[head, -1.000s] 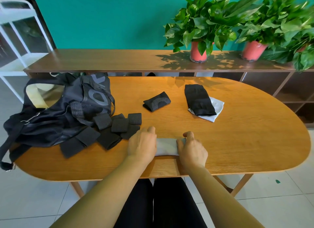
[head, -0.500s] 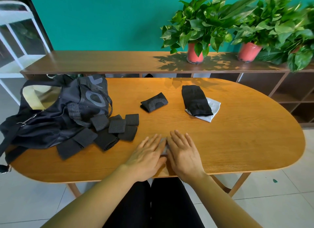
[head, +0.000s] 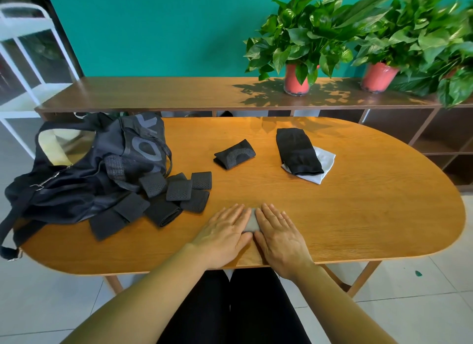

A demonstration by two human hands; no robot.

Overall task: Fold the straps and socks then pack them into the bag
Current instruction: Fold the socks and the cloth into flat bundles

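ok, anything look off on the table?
Nothing spilled or damaged. Black perforated straps lie jumbled against the black fabric bag; the flat black sock sits crooked over a white sock.

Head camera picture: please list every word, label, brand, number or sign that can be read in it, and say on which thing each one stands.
"O": one large grey letter printed on the black bag; the letters beside it are bent into the folds of the cloth, so the whole word cannot be read.
Folded black sock: only curved grey marks, not readable as letters.
No other text, number or sign shows in this view.
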